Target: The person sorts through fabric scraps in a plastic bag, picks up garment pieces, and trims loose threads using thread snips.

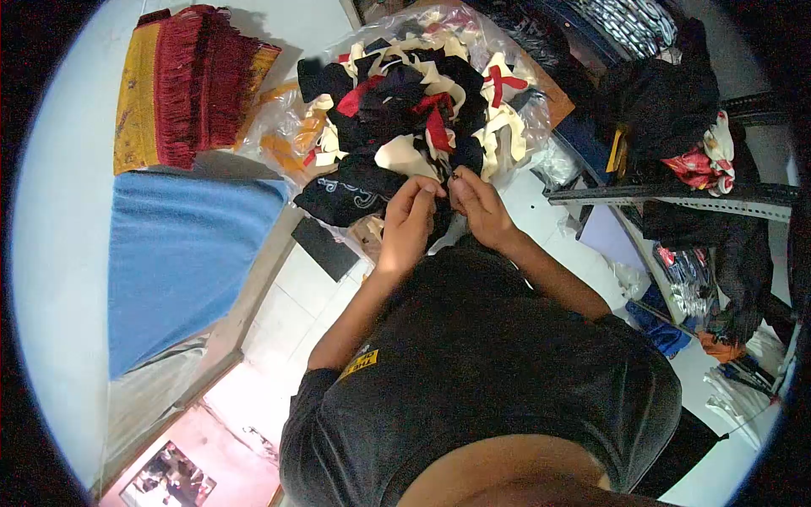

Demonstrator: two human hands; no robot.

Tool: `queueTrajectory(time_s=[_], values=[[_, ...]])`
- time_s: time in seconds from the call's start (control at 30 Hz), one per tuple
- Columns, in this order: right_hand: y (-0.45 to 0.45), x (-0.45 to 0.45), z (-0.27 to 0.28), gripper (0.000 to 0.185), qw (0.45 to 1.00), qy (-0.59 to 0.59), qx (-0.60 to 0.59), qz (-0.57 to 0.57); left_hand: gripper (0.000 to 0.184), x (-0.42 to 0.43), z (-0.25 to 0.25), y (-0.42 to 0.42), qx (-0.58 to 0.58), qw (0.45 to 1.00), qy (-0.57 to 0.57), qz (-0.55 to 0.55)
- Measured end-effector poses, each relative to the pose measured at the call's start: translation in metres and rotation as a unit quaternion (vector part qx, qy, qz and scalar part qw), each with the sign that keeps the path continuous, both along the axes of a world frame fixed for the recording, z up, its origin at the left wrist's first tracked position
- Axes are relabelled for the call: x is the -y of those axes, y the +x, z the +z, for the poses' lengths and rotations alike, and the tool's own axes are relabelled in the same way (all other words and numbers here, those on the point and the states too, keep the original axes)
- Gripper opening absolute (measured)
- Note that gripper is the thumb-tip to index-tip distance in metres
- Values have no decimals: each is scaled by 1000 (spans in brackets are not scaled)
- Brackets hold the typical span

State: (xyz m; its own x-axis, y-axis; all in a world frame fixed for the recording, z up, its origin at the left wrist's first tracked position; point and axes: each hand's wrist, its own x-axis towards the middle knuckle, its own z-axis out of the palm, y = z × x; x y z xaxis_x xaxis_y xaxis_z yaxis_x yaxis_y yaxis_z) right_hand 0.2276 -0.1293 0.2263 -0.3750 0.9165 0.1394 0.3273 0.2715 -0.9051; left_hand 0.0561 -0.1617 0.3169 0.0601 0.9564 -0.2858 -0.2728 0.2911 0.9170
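Observation:
A heap of fabric scraps (401,93) in black, cream and red lies in front of me on clear plastic. Over its near edge, my left hand (412,215) is closed in a pinch, thumb against fingers. Close beside it on the right, my right hand (483,207) pinches too, with a small dark bit showing at its fingertips. Black cloth (441,218) hangs between and below the two hands, and both seem to grip it, though the fingers partly hide it. Left of my left hand lies a black piece with pale lettering (351,193).
A blue towel (186,253) and a yellow and maroon fringed cloth (190,93) lie at left. Clear plastic with orange scraps (287,139) borders the heap. A metal shelf rail (676,196) with dark garments stands at right. A black flat piece (325,248) lies on the tiled floor.

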Motion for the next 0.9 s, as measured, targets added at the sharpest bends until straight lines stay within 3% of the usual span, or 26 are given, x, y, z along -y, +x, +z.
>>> queueTrajectory(time_s=[0.07,0.1,0.17,0.27,0.4,0.47,0.8,0.9], values=[[-4,-4,33,39,975,-196,-108,10,17,0,-1,-2,11,1000,-3,-2],[-5,-2,26,39,975,-196,-108,9,17,0,-2,-3,22,1000,-5,-4],[-7,3,7,36,996,-74,-32,-43,17,-1,-6,-4,14,1000,7,-4],[-10,-2,26,32,981,-172,-94,-11,17,-3,-5,-2,1,1000,16,-1],[-12,2,13,31,984,-135,-105,-40,18,-3,-5,-4,7,1000,-3,-3],[-11,-2,30,32,977,-175,-121,1,18,-3,-5,-5,14,1000,-1,-3],[-12,-1,28,36,978,-173,-116,-5,18,-4,-10,-2,11,999,35,29],[-12,0,26,37,973,-191,-132,2,18,-2,-7,-5,31,999,-2,31]])
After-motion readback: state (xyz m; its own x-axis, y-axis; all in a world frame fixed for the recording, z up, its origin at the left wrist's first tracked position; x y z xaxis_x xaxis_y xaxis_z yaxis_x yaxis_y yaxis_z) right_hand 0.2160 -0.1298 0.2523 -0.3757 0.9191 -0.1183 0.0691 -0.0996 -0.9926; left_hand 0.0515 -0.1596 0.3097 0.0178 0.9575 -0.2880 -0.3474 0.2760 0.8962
